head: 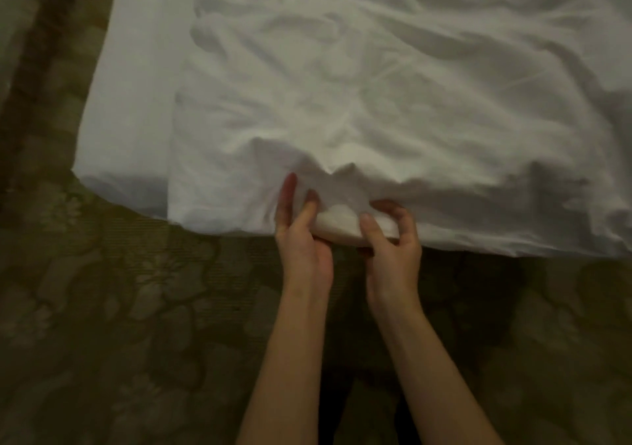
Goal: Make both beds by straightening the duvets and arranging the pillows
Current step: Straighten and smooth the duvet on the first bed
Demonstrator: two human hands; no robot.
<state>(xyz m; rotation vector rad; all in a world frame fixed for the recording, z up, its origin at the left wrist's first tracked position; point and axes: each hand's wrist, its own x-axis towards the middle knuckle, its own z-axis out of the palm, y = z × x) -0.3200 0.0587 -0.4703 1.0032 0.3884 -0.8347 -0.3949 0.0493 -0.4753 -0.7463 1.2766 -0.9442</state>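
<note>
A wrinkled white duvet [359,85] covers the bed and hangs over its near edge. Both my hands are at that hanging edge, close together, with a bunched fold of the duvet between them. My left hand [301,232] holds the fold from the left, thumb on the fabric and fingers stretched up along it. My right hand [393,239] grips the same fold from the right, fingers curled over its top and thumb in front. No pillows are in view.
The white bed sheet [133,109] shows uncovered along the left side of the bed, down to its near left corner. A green patterned carpet [136,307] lies in front of and to the left of the bed.
</note>
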